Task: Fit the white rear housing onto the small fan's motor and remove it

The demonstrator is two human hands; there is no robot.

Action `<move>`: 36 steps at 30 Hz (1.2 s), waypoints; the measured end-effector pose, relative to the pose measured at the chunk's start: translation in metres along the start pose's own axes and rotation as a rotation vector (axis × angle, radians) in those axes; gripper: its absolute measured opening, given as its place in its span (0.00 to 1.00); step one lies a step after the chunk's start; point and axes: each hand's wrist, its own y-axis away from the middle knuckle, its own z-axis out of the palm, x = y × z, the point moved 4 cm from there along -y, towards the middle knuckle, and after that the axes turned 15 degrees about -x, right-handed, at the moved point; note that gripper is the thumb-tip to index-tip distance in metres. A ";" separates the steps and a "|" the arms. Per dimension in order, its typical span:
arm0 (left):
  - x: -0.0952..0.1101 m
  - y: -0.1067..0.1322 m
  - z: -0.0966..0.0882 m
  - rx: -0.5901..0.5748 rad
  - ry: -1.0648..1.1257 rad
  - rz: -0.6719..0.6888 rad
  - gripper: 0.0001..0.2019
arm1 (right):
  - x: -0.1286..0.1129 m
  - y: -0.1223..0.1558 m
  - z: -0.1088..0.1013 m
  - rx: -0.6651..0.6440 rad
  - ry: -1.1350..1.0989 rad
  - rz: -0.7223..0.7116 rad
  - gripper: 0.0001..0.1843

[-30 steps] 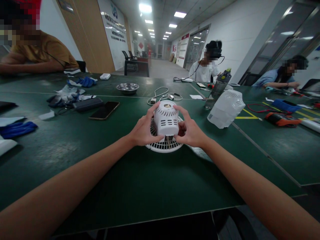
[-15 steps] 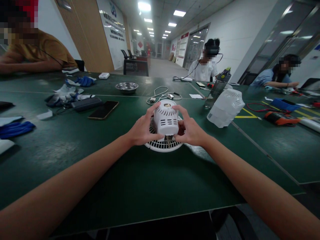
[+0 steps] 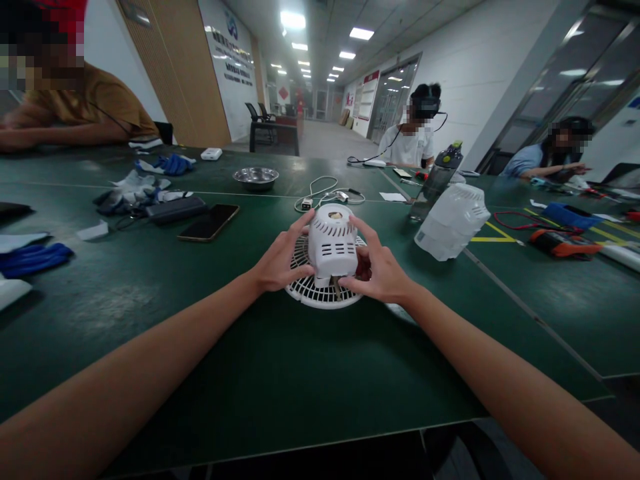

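Observation:
A white plastic fan motor cover (image 3: 333,243) with slots and a round hole on top stands upright in front of me. Beneath it lies a white round fan grille (image 3: 325,300), flat on the table. My left hand (image 3: 280,261) curves round the cover's left side, fingertips near its top and thumb by its lower left edge. On the other side my right hand (image 3: 383,270) grips the cover, thumb at its lower front edge and index finger near the top. Something dark red shows partly behind my right fingers. A white cable (image 3: 325,193) lies coiled behind the cover.
On the green table (image 3: 300,373), a phone (image 3: 210,222), gloves (image 3: 131,189) and a metal bowl (image 3: 255,177) lie left. To the right are a translucent plastic container (image 3: 453,222), a bottle (image 3: 437,180) and an orange multimeter (image 3: 565,244). Other people sit round the table.
My left thumb has drawn back left from the cover's lower front, and my right thumb has shifted slightly left along it. The view has moved a little; the cover stays on the grille.

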 end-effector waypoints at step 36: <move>-0.048 0.012 -0.032 0.367 -0.268 -0.581 0.17 | 0.041 0.022 -0.046 0.511 0.174 0.201 0.30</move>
